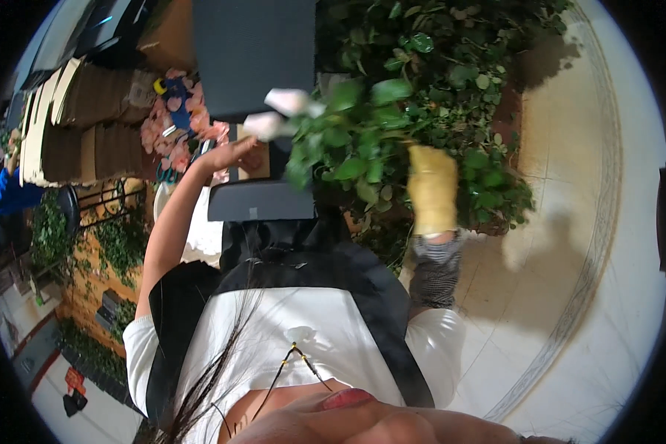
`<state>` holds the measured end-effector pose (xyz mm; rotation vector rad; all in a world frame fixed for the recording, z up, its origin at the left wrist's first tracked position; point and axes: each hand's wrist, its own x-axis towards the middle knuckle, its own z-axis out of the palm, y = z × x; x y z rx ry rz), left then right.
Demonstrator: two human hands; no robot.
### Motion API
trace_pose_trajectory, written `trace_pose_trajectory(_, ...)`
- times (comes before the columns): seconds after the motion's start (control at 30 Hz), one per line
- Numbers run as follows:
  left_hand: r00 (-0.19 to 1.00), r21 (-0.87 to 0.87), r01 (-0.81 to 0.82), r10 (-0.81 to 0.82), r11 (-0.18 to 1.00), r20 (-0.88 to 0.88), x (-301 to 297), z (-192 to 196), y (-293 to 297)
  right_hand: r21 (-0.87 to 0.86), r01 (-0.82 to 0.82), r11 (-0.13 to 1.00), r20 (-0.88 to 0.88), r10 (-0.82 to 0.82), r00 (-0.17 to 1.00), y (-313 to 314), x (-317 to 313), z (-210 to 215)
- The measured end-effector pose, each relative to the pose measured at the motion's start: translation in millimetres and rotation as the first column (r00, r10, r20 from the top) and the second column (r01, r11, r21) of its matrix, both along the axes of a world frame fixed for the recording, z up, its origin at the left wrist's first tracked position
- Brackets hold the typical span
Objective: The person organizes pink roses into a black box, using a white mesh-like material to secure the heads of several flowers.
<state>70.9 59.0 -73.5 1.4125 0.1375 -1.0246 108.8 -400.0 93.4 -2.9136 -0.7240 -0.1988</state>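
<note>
My right hand (432, 189) wears a yellow glove and is closed round the stems of leafy roses (348, 140). Their pale pinkish-white heads (266, 124) point left, and the picture smears them with motion. Bare, my left hand (237, 153) is just below those heads, over a brown cardboard piece (254, 164). Its fingers look apart, with nothing visible in them, though they are partly blurred. A dark grey board (255, 59) reaches away from me, and a smaller dark grey panel (260, 202) lies nearest my apron.
Piled leafy stems (459, 89) fill the right side. At the left are stacked cardboard sheets (89, 111), pink petals (177, 140) and a blue object (176, 100). A blue-sleeved person (11, 192) is at far left. Pale tiled floor (562, 244) extends on the right.
</note>
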Motion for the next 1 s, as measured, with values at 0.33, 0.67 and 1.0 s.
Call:
trace_pose_trajectory(0.33,0.966,0.088,0.037,-0.058,0.995,0.252,-9,23,-8,0.270,-0.025,0.962,-0.199,0.081,0.977,53,-14,-143)
trace_pose_trajectory(0.67,0.987,0.024,-0.115,0.112,0.993,0.117,10,-10,-3,0.239,0.039,0.970,-0.333,0.045,0.942,77,-64,-111)
trace_pose_trajectory(1.0,0.613,0.419,-0.007,-0.327,0.908,0.719,-26,33,-17,0.498,0.121,0.859,-0.389,0.096,0.916,63,-23,-82)
